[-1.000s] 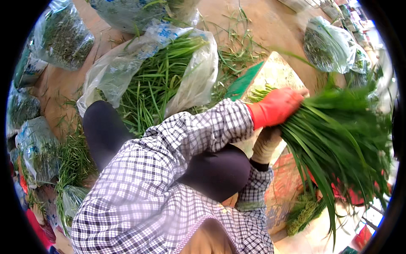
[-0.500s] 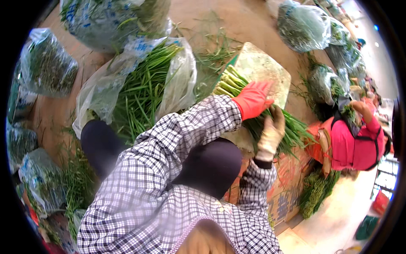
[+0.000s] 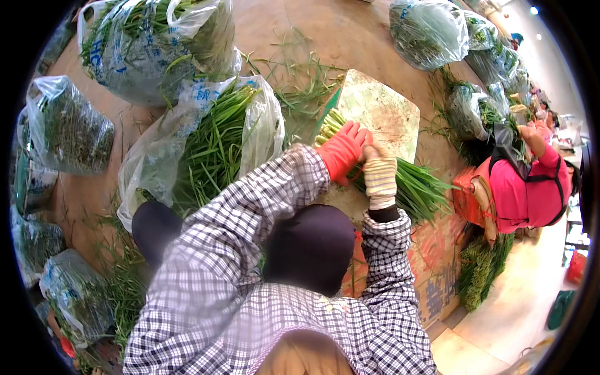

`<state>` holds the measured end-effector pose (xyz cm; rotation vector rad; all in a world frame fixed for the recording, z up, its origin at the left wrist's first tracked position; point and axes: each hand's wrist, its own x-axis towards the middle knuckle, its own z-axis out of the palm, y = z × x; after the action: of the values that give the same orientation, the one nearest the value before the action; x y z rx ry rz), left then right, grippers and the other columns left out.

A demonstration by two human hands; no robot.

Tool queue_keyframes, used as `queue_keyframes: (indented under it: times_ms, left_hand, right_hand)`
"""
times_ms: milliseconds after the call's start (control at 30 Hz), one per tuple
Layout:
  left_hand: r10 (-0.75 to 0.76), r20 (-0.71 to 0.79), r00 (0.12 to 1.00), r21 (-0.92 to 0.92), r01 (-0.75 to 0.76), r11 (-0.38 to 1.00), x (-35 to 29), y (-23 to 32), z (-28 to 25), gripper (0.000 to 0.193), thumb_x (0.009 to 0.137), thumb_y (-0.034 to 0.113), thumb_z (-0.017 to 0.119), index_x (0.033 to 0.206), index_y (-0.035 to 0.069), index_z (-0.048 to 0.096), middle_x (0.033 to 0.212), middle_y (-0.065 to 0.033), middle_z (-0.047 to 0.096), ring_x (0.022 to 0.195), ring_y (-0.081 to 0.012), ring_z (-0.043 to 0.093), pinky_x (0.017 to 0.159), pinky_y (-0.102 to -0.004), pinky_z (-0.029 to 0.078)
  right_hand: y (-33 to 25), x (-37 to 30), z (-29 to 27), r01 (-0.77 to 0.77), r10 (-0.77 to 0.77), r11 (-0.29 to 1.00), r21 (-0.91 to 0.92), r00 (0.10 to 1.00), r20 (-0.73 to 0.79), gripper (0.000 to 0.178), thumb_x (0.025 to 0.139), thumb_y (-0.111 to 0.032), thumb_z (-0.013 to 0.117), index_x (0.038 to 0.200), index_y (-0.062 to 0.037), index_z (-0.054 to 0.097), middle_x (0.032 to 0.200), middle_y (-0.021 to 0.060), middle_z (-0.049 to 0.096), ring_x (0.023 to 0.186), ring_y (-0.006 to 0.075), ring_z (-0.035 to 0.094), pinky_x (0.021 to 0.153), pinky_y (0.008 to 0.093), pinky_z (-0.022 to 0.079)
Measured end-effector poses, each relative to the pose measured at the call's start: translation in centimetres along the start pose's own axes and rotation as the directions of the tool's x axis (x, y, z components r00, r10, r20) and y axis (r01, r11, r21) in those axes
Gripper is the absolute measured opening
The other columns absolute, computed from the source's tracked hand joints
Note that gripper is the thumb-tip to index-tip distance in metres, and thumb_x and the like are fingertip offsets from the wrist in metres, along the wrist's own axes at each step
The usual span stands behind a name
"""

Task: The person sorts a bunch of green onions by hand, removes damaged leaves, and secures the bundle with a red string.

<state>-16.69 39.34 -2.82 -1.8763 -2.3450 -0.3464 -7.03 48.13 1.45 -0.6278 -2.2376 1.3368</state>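
Across a pale, worn board (image 3: pixel 381 112) lies a bundle of green stalks (image 3: pixel 412 190), like garlic chives or green garlic. Its pale stem ends point to the upper left and its leaves to the lower right. My left hand (image 3: pixel 344 150), in a red glove, is closed over the bundle near the pale ends. Right beside it my right hand (image 3: pixel 379 172), in a cream striped glove, is closed against the stalks with its knuckles up. Its fingertips are hidden, and whether it also pinches a tie cannot be seen.
An open plastic bag (image 3: pixel 269 125) of loose green stalks sits left of the board. Filled bags (image 3: pixel 150 56) stand behind it and along the left (image 3: pixel 72 125) and far right (image 3: pixel 428 34). A person in pink (image 3: pixel 522 187) works at the right, near bundled greens (image 3: pixel 481 269).
My left hand has gone from fingers stretched over the board to closing on the bundle. My right hand has moved up and left to meet it. The whole view has shifted slightly.
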Motion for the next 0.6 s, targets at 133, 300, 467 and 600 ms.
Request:
queue_keyframes:
  times_ms: [133,300,467,600]
  left_hand:
    - [-0.143,-0.014,0.99,-0.05,0.142,0.989,1.5,0.4,3.3,0.082,0.07,0.049,0.069,0.131,0.0,0.044,0.111,-0.017,0.057,0.109,-0.032,0.052,0.107,-0.0467,0.027]
    - [-0.213,-0.028,0.977,-0.021,0.213,0.977,1.2,0.5,1.5,0.046,0.09,0.029,0.05,0.126,0.0,0.049,0.097,-0.013,0.056,0.101,-0.0278,0.054,0.104,-0.0468,0.033]
    - [-0.163,-0.257,0.953,0.087,0.19,0.978,0.2,1.2,3.6,0.061,0.082,0.036,0.061,0.128,-0.001,0.047,0.102,-0.0147,0.055,0.105,-0.0284,0.051,0.106,-0.0486,0.03]
    - [-0.151,-0.364,0.919,-0.051,0.142,0.989,0.0,-1.1,1.3,0.06,0.077,0.031,0.066,0.127,0.003,0.049,0.113,-0.0155,0.056,0.111,-0.0315,0.051,0.105,-0.049,0.031]
  right_hand:
    - [-3.1,-1.7,0.9,0.386,-0.362,0.786,-0.482,0.921,0.146,0.016,0.078,-0.009,0.06,0.065,-0.0024,0.055,0.062,0.0188,0.053,0.057,0.0359,0.054,0.054,0.0394,0.043]
    - [-0.1,-7.5,0.4,0.2,-0.195,0.933,-0.3,0.98,0.048,0.014,0.078,-0.005,0.056,0.065,-0.0021,0.053,0.055,0.0147,0.045,0.048,0.0239,0.047,0.049,0.0358,0.038]
    - [5.8,-12.0,2.2,-0.301,0.286,0.951,0.068,0.944,0.165,0.012,0.087,-0.008,0.055,0.083,0.0015,0.061,0.065,0.0033,0.056,0.059,0.0114,0.05,0.056,0.0291,0.042]
    - [2.8,-8.5,-2.4,-0.239,0.204,0.97,0.044,0.898,0.391,0.02,0.09,-0.008,0.054,0.105,-0.0007,0.064,0.083,0.0039,0.063,0.069,0.0092,0.053,0.064,0.0229,0.045]
